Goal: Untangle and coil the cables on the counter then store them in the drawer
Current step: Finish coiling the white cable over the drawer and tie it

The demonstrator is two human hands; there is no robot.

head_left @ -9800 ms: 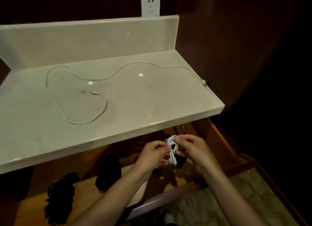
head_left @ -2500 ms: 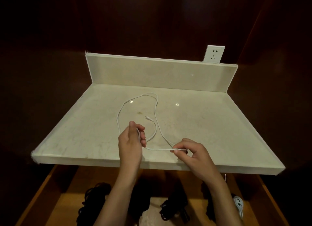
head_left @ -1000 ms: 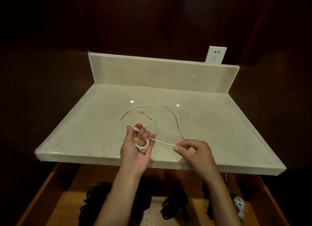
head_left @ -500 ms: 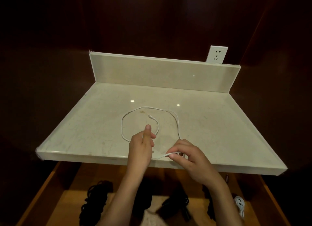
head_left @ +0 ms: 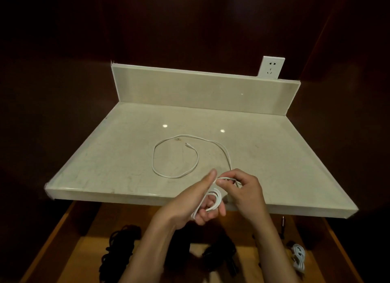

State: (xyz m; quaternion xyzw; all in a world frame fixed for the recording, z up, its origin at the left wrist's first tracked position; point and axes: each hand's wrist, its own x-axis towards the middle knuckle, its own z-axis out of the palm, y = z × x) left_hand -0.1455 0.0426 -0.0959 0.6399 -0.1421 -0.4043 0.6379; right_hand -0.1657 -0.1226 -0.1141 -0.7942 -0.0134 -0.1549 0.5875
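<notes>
Your left hand (head_left: 196,200) sits at the front edge of the counter (head_left: 105,156), palm turned up, with its fingers curled around several turns of the white cable (head_left: 175,175) — a small oval coil whose long axis runs from low left to upper right, roughly along your fingers. The thumb of that hand is stretched out straight toward the back of the counter. Your right hand (head_left: 244,189) is just beside it, touching distance, and pinches the same cable between thumb and fingertips where the strand arches over from the coil. From that pinch the free length runs away from you over the stone, bends left along the far side, drops down the left in a wide open loop and curls back in on itself; its small plug end lies inside the loop and points toward the back left. The loop lies flat on the counter, in the middle, well short of the back wall panel. Below the counter edge the wooden drawer (head_left: 63,230) stands open — inside it lie dark cable bundles (head_left: 120,251) at the left and middle and a white coiled cable (head_left: 298,257) at the far right. A wall socket (head_left: 271,67) sits above the back right corner.
</notes>
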